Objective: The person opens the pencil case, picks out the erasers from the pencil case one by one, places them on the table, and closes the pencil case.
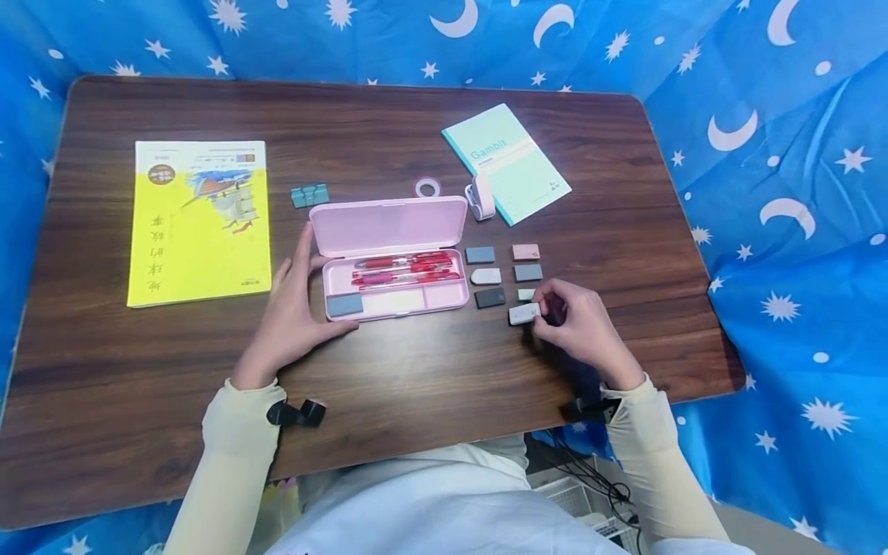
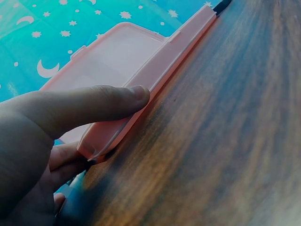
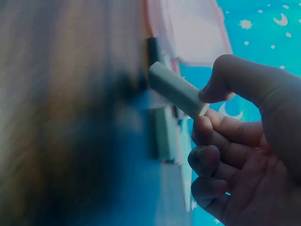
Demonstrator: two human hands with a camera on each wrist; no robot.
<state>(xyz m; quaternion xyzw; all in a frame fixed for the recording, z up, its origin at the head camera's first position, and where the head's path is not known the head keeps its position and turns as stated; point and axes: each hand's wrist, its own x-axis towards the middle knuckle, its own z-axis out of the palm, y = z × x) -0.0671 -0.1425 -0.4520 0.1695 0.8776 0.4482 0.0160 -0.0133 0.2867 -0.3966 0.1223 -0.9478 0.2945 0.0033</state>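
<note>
A pink pencil case (image 1: 446, 295) lies on the table with its lid (image 1: 388, 228) raised. My left hand (image 1: 291, 320) holds its left end, the thumb along the front edge and the fingers by the side and lid. Inside are several red pens (image 1: 402, 270) and a blue-grey eraser (image 1: 344, 304) in the front left compartment. Between thumb and fingertips, my right hand (image 1: 579, 320) pinches a white eraser (image 3: 176, 89) by one end, tilted in the right wrist view. Beside it lies a pale green eraser (image 1: 525, 294), partly covered by the fingers in the head view.
Several erasers, including a black one (image 1: 489, 297) and a pink one (image 1: 526, 252), lie in two columns right of the case. Behind stand a binder clip (image 1: 309, 195), a tape roll (image 1: 426, 187), a pale pink object (image 1: 480, 197) and a green notebook (image 1: 513, 162). A yellow book (image 1: 201, 231) lies left.
</note>
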